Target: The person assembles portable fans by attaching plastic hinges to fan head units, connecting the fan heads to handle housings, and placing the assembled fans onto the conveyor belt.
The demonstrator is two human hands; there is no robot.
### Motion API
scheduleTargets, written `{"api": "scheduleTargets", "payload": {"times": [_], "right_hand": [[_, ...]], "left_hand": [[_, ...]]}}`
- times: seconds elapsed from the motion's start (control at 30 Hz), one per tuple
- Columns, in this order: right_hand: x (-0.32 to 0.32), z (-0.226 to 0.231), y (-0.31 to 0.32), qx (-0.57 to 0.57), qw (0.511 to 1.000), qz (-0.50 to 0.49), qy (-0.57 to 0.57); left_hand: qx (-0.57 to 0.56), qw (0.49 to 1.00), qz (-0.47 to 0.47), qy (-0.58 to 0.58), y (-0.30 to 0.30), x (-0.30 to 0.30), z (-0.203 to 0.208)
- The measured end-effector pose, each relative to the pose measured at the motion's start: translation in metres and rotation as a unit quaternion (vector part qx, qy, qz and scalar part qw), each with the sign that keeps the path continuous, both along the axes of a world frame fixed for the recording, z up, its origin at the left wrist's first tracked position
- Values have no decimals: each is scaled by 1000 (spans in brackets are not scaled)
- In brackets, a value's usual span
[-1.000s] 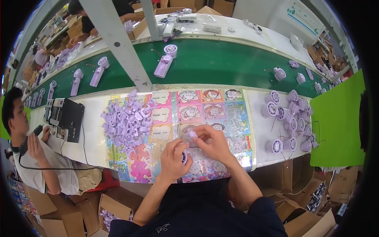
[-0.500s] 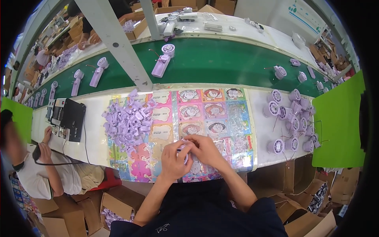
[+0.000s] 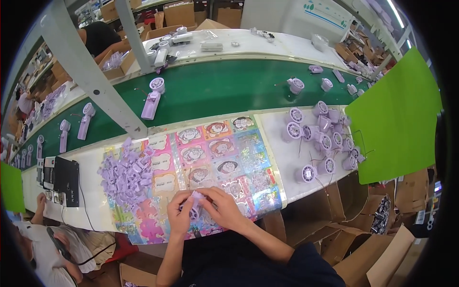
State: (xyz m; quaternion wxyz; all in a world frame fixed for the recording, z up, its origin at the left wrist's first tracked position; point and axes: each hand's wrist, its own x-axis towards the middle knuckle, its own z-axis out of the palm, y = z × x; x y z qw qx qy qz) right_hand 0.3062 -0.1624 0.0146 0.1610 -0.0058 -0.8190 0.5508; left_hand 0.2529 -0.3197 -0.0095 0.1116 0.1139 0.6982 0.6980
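Note:
Over the near part of a colourful picture sheet point(image 3: 224, 168), both my hands are closed around a small lilac fan head point(image 3: 194, 214). My left hand point(image 3: 179, 216) grips it from the left side. From the right, my right hand point(image 3: 224, 208) has thumb and fingers on the lilac part at its top point(image 3: 196, 195). Fingers hide much of the fan head. To the left of my hands lies a pile of small lilac plastic pieces point(image 3: 125, 176). Several lilac fan heads with thin wires point(image 3: 306, 173) stand at the right on the white table.
A green conveyor belt point(image 3: 215, 79) crosses behind the table, carrying lilac fan parts point(image 3: 151, 105). A metal post point(image 3: 98, 91) rises at the left. A black device point(image 3: 66, 182) stands near a seated co-worker point(image 3: 48, 244). A green panel point(image 3: 397, 119) and cardboard boxes point(image 3: 354, 203) are at right.
The whole view has swung, so the table and belt appear shifted left and tilted. My fingers have moved on the fan head, and more of it shows between my hands.

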Motion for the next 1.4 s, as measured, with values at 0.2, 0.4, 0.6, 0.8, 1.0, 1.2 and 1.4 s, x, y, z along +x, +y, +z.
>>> {"api": "scheduleTargets", "payload": {"times": [0.2, 0.4, 0.6, 0.8, 1.0, 1.2, 1.4], "right_hand": [[10, -4, -1, -47, 998, 15, -48], [14, -10, -5, -189, 975, 11, -119], [11, -5, 7, -140, 981, 42, -125], [15, -4, 23, -191, 967, 51, -159], [17, 11, 87, -140, 974, -142, -103], [27, 31, 172, 236, 911, -327, -82], [34, 22, 218, 351, 843, -387, -127]], "left_hand": [[42, 999, 19, 25, -1, 8, -8], [58, 997, 10, 41, -2, 12, -8], [77, 996, -15, 28, -1, 7, -9], [82, 995, -63, 7, 9, 1, 5], [-112, 971, -54, 202, 24, -25, 25], [-148, 974, 3, 170, 16, -36, -12], [-157, 962, 10, 221, 20, -33, -14]]}}
